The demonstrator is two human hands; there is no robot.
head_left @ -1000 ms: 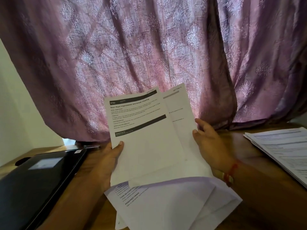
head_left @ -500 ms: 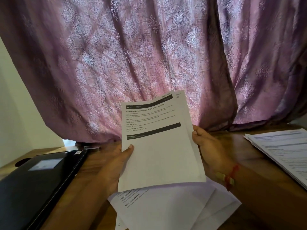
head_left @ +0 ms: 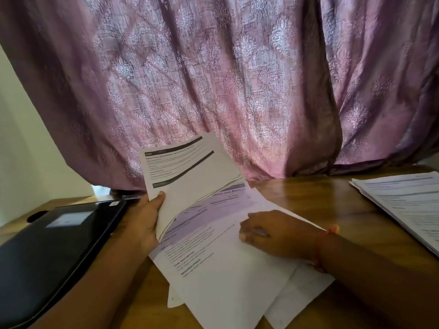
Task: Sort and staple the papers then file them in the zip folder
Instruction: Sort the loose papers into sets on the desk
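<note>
My left hand (head_left: 145, 219) grips a small bundle of printed sheets (head_left: 190, 176) by its left edge, thumb on top, and holds it tilted above the table. Under it lies a loose pile of printed papers (head_left: 228, 264) on the wooden table (head_left: 308, 195). My right hand (head_left: 268, 231) rests on the top sheet of that pile, fingers lying on the paper. A black zip folder (head_left: 54, 243) lies flat at the left, closed as far as I can see.
Another stack of printed papers (head_left: 403, 205) sits at the table's right edge. A purple patterned curtain (head_left: 213, 79) hangs right behind the table. A pale wall (head_left: 26, 143) stands at the left.
My right hand let go of the held bundle and came down onto the pile on the table. My left hand tilted and lowered the bundle to the left.
</note>
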